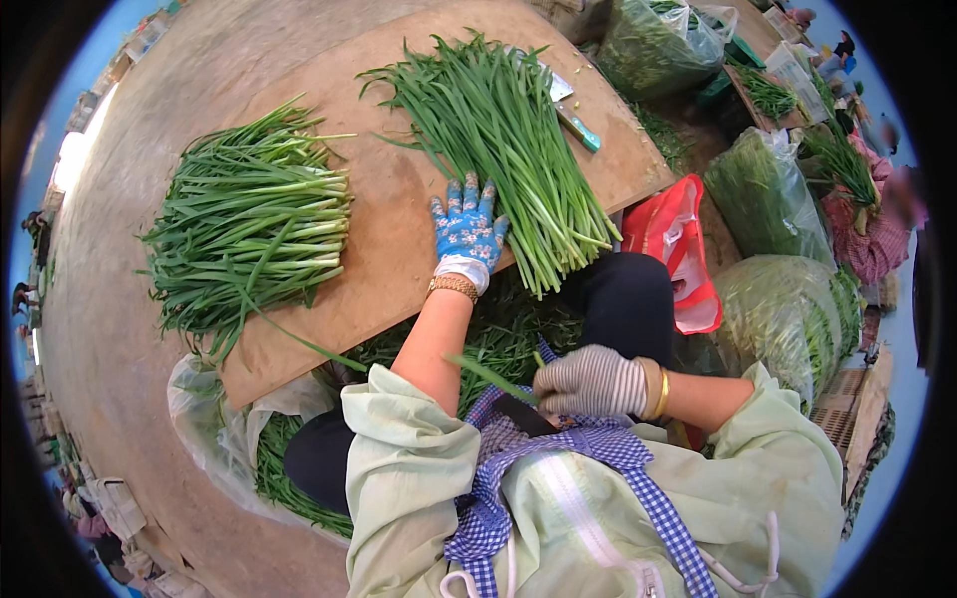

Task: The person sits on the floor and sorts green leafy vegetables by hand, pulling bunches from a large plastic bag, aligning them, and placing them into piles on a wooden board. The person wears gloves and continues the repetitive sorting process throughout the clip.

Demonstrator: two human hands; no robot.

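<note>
My left hand [469, 228], in a blue floral glove with a gold-coloured watch at the wrist, lies palm down with fingers apart. It is on the wooden board [396, 202], against the leafy side of a large pile of garlic chives [501, 149]. The pale stem ends of that pile overhang the board's near edge. My right hand [591, 381], in a grey striped knit glove, is closed over my lap on a green chive leaf [490, 377]. A second pile of chives [250, 232] lies to the left, stems pointing right.
A knife [579, 127] with a green handle lies partly under the right pile. Loose leaves [523, 321] fill the space below the board. A red bag [673, 254] and bagged greens [777, 314] stand at the right; an open plastic bag [202, 418] is at lower left.
</note>
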